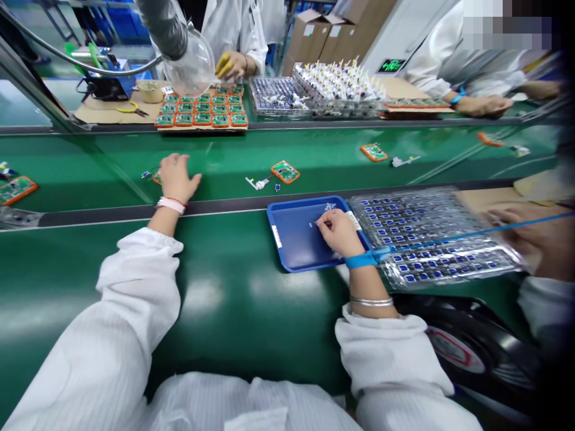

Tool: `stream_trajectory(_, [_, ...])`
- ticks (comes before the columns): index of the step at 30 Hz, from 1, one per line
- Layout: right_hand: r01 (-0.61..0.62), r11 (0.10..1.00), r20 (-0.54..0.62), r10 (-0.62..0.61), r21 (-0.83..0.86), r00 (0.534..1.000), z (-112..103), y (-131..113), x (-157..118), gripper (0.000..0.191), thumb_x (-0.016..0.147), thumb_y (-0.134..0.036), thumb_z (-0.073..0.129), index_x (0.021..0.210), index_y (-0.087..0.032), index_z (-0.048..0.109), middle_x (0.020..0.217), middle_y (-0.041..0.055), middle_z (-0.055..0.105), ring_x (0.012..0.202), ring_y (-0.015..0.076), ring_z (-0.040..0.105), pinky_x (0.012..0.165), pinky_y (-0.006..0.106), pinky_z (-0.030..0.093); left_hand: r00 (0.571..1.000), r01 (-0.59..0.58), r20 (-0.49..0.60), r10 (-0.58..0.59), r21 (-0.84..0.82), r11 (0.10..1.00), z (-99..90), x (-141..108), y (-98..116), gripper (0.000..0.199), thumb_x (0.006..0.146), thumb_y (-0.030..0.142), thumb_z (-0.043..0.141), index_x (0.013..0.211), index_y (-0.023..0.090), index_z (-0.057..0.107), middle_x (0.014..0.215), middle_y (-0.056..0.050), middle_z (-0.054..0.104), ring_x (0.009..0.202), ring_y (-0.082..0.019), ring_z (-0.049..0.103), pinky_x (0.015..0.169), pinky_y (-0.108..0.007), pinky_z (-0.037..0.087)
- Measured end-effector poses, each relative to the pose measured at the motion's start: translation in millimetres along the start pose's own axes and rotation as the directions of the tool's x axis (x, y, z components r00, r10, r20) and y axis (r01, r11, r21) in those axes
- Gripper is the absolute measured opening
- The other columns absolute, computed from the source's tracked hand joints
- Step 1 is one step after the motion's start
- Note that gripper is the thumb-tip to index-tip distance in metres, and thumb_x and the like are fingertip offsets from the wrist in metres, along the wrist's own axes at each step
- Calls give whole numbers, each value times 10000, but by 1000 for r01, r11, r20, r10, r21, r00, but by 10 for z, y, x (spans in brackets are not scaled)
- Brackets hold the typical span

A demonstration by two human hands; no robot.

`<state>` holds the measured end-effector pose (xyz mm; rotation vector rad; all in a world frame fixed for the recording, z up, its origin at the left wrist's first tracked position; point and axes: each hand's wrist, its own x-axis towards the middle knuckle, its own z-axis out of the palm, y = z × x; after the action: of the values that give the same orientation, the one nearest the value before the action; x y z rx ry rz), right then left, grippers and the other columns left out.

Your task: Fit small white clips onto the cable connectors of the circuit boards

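My left hand is over the green belt, palm down, thumb held apart from the fingers. It mostly covers an orange-framed circuit board, with a small blue part beside it. My right hand is above a blue tray, thumb and fingertips pinched together; what is between them is too small to make out. Tiny white pieces lie at the tray's far side. Between my hands, another orange-framed board rests on the belt near a white connector part.
Clear trays of small blue parts stand right of the blue tray, near a neighbour's hand. A black reel lies in front. A blue cord runs from my right wristband. Across the belt, two people work behind rows of boards.
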<state>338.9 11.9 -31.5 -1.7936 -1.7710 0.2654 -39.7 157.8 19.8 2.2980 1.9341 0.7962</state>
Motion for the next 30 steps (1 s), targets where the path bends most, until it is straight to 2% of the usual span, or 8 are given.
stream_trajectory(5, [44,999,-64,-45,-10,997,31,-20,-29,126,723,-185,494,600,-212,501,742,91,566,784,239,542,784,443,467,939,-270,195,283,-91,958,532,-43,1152,521,760,534,625,1105,151,560,1070,-102,608,1025,-261,506,879,-374,385])
stream_trajectory(9, [76,997,-101,-75,10,992,46,-21,-51,121,738,-199,492,619,-211,513,752,86,564,786,233,542,781,441,473,928,-259,276,252,-10,966,811,-9,1562,349,837,338,549,1090,98,571,1097,-181,581,1041,-310,498,830,-405,378])
stream_trajectory(12, [89,996,-109,-87,12,990,50,-18,-60,115,743,-200,490,631,-206,514,762,88,562,795,236,542,788,450,472,917,-265,310,250,6,964,782,74,1405,192,823,183,499,930,96,633,1007,-169,609,971,-288,532,797,-395,389])
stream_trajectory(15, [83,997,-110,-82,1,990,55,-13,-64,111,741,-187,484,635,-207,510,765,91,553,801,241,541,797,460,470,898,-293,342,276,-3,956,602,171,1003,120,781,176,550,834,139,651,927,-104,631,915,-240,540,800,-365,398])
stream_trajectory(20, [75,997,-135,-76,-8,988,76,2,-68,106,734,-181,486,635,-214,506,812,104,550,868,253,538,840,473,463,975,-137,186,119,90,986,319,186,438,232,879,201,431,1027,98,577,1096,-117,563,1032,-228,465,881,-393,374])
stream_trajectory(22, [64,998,-137,-65,-11,988,83,4,-71,109,731,-185,492,627,-216,506,819,104,550,877,254,538,848,477,461,985,-93,153,77,101,991,304,110,397,306,916,319,408,1071,88,537,1073,-126,567,1010,-228,484,877,-389,385])
stream_trajectory(25, [56,998,-130,-58,-15,990,83,-1,-71,106,726,-188,499,624,-217,509,825,101,551,879,253,538,853,476,462,976,-105,196,90,67,992,362,-3,460,524,798,507,577,1128,108,496,1022,-127,594,975,-257,530,844,-371,415])
stream_trajectory(30, [78,997,-167,-76,3,983,33,-74,-51,103,745,-203,496,644,-218,505,851,101,542,903,253,534,862,477,458,981,-36,187,46,-55,998,371,-32,430,574,713,391,683,1163,126,445,1054,-142,602,1005,-284,560,874,-373,424])
